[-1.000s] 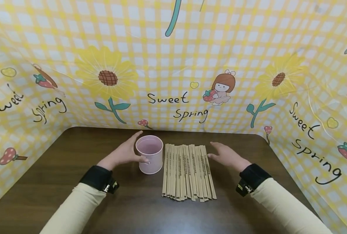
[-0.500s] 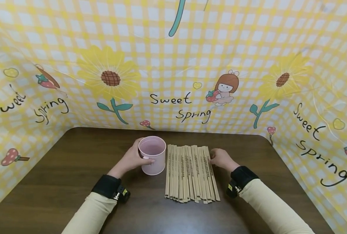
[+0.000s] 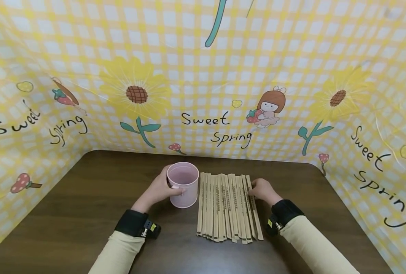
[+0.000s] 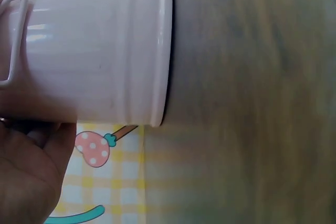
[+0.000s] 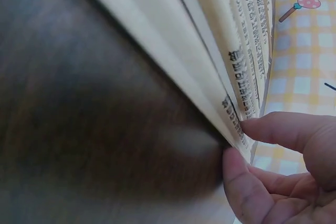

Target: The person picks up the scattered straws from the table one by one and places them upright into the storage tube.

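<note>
Head view: left hand (image 3: 160,188) round the cup (image 3: 183,196), right hand (image 3: 263,189) pinching at the packets (image 3: 223,217).
The cup stands upright on the worktop (image 3: 96,205), just beside the row, gripped between thumb and fingers. The step looks like picking up the end packet (image 3: 255,217); the next move probably calls for raising it free of its neighbour while the cup is steadied. Right wrist view shows thumb above and finger at the lower edge, though how many packets they hold is unclear; left wrist view shows the cup's handle (image 4: 19,35) plainly.

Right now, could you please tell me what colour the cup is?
The cup is pale pink with a lilac tinge, clearest in the head view.
</note>
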Action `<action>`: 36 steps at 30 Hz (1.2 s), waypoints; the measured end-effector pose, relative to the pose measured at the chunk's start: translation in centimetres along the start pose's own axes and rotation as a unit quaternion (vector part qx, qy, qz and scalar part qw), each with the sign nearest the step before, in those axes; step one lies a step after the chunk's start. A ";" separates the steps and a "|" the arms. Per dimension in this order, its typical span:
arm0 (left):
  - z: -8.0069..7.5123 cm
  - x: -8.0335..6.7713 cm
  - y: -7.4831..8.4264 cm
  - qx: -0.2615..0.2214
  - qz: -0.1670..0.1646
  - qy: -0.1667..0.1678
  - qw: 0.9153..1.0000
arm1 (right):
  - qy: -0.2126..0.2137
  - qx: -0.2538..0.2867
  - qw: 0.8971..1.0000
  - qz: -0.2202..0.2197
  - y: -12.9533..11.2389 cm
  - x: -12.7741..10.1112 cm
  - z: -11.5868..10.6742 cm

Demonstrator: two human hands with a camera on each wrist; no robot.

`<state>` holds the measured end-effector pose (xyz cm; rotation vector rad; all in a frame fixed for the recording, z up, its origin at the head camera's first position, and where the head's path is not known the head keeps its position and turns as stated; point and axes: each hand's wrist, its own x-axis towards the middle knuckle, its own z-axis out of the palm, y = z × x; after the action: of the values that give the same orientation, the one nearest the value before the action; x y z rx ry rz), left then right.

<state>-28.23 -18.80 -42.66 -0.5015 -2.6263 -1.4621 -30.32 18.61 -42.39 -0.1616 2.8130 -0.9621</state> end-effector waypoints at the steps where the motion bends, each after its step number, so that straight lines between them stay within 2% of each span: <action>1: 0.0 0.0 0.0 0.005 -0.001 -0.003 1.000 | -0.001 0.003 1.000 0.004 0.0 0.0 0.1; 6: -0.3 -0.1 0.1 0.026 -0.003 -0.010 1.000 | 0.014 0.013 1.000 0.016 0.0 0.3 0.3; 10: -0.3 -0.4 0.1 0.026 -0.011 -0.005 1.000 | 0.019 0.010 1.000 0.019 -0.2 0.7 0.6; 15: -0.3 -0.5 0.0 0.020 -0.002 -0.005 1.000 | 0.018 0.014 0.999 0.030 -0.1 1.0 0.6; 28: -0.5 0.0 0.2 0.001 0.004 -0.020 1.000 | 0.001 0.101 0.995 0.028 0.9 1.0 -0.5; 33: -0.4 -0.1 0.3 -0.004 0.002 -0.024 1.000 | -0.018 0.139 0.990 0.019 1.1 1.0 -0.8; 36: -0.4 -0.2 0.4 -0.004 -0.002 -0.026 1.000 | -0.017 0.144 0.989 0.020 1.0 0.8 -1.1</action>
<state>-27.95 -19.02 -42.20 -0.5426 -2.6637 -1.4810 -31.35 19.99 -42.23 -0.0831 2.5979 -1.3269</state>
